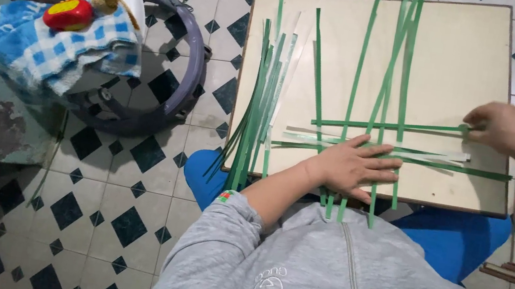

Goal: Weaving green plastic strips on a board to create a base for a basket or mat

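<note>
The left hand (351,168) lies flat, palm down and fingers spread, on the near edge of a pale board (463,66), pressing on the crossing of the green strips (381,125) (several long ones run away from the person, a few lie across them). Its forearm comes in from a grey sleeve (219,226), wrist slightly bent. The right hand (505,127) sits at the board's right edge, fingers curled together and pinching the end of the upper crosswise strip (408,127), arm reaching forward along the right side. A loose bundle of strips (259,111) rests on the board's left part, hanging over its near edge. Beside the board, on the tiled floor (125,226), stands a seat draped with a blue checked cloth (55,56).
</note>
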